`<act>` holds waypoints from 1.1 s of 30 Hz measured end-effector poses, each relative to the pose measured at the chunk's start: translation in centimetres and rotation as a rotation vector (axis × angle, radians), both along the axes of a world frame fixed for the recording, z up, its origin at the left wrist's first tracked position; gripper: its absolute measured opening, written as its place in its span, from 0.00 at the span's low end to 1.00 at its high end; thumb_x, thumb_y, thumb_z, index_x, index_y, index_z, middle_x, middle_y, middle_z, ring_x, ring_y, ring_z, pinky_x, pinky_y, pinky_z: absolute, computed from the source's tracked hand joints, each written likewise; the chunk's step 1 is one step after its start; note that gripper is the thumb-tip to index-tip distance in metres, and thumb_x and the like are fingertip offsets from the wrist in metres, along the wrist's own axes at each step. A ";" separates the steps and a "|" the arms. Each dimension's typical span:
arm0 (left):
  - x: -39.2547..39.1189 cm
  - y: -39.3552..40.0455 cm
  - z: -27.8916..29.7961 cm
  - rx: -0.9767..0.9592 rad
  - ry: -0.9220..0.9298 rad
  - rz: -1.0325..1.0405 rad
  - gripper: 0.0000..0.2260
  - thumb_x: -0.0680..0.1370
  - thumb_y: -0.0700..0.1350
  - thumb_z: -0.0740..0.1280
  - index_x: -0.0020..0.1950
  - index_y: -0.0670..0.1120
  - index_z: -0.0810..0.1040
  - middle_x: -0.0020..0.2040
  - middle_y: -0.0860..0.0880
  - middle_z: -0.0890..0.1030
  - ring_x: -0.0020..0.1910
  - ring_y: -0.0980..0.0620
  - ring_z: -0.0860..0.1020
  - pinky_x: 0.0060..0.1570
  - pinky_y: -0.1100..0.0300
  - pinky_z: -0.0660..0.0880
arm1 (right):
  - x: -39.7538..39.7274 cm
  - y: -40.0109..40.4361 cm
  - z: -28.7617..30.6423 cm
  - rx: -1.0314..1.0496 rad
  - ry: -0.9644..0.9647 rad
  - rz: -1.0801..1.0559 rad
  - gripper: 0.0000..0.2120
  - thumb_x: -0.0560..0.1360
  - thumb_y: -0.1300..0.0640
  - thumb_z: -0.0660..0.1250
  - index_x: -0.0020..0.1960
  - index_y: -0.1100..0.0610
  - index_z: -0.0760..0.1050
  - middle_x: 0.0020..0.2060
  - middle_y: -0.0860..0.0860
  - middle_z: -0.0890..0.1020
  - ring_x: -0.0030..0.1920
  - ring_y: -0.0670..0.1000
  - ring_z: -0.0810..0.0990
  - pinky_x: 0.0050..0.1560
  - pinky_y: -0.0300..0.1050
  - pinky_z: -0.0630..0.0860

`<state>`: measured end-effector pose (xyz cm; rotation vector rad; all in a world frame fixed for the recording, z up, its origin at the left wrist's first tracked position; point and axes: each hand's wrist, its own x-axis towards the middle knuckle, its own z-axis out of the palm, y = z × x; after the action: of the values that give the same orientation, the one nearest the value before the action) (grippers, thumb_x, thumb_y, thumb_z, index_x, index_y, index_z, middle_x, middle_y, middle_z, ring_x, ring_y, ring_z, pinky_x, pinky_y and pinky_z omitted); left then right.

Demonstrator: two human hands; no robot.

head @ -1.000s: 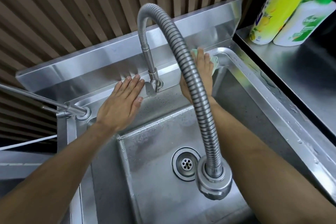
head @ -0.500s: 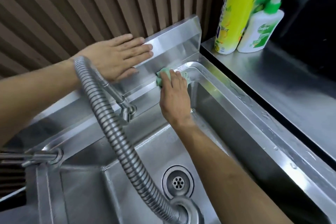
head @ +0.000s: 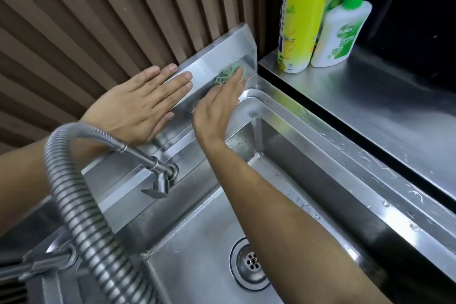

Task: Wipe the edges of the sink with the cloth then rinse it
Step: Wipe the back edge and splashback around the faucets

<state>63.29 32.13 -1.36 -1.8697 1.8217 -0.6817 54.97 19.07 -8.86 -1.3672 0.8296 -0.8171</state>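
Observation:
The steel sink (head: 308,136) fills the lower right, its drain (head: 251,260) near the bottom. A raised steel backsplash (head: 222,54) runs along its far edge. My right hand (head: 219,103) presses the green cloth (head: 243,72) flat against the backsplash near its right end, fingers straight; only the cloth's tip shows past the fingertips, and its reflection shows in the steel. My left hand (head: 143,103) lies flat with straight fingers over the top of the backsplash, just left of the right hand.
A ribbed flexible faucet hose (head: 81,205) arches over my left forearm, its tap base (head: 160,180) on the back ledge. A yellow bottle (head: 301,7) and a white pump bottle (head: 343,29) stand on the steel counter (head: 382,111) to the right. Slatted brown wall behind.
My right hand has carried the cloth up from the sink's back rim onto the backsplash face. My left hand stays on the backsplash top. The view has shifted closer and rightward.

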 end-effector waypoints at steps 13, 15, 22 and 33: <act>0.6 -5.1 2.0 0.172 -0.031 -0.104 0.32 0.84 0.56 0.47 0.82 0.36 0.56 0.83 0.35 0.56 0.83 0.37 0.54 0.82 0.42 0.51 | -6.2 1.0 -3.4 -0.854 0.679 0.510 0.34 0.82 0.61 0.52 0.82 0.66 0.39 0.80 0.70 0.48 0.82 0.68 0.45 0.82 0.60 0.41; 1.1 -6.7 2.1 0.216 -0.076 -0.131 0.33 0.84 0.57 0.44 0.83 0.38 0.51 0.84 0.36 0.51 0.83 0.38 0.50 0.82 0.43 0.48 | -4.9 -0.3 -2.7 -0.822 0.795 0.428 0.33 0.83 0.59 0.49 0.81 0.69 0.37 0.80 0.72 0.47 0.81 0.69 0.45 0.82 0.61 0.43; 0.9 -7.5 1.9 0.225 -0.066 -0.110 0.34 0.83 0.56 0.46 0.84 0.39 0.47 0.84 0.39 0.47 0.84 0.40 0.45 0.82 0.44 0.46 | -1.7 -4.8 -2.0 -0.796 0.983 0.242 0.32 0.85 0.55 0.48 0.80 0.73 0.40 0.78 0.75 0.50 0.80 0.72 0.50 0.82 0.64 0.48; 0.7 -7.6 2.2 0.255 -0.084 -0.126 0.34 0.83 0.57 0.43 0.84 0.38 0.44 0.84 0.39 0.45 0.84 0.40 0.43 0.82 0.44 0.46 | -6.4 -8.2 -2.2 -0.904 1.060 0.242 0.31 0.84 0.55 0.52 0.81 0.69 0.47 0.78 0.71 0.58 0.80 0.68 0.56 0.82 0.60 0.51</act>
<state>64.02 24.55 0.82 -1.5518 1.8857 -0.5321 48.57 10.87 -11.03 -2.7500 1.0835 -0.1824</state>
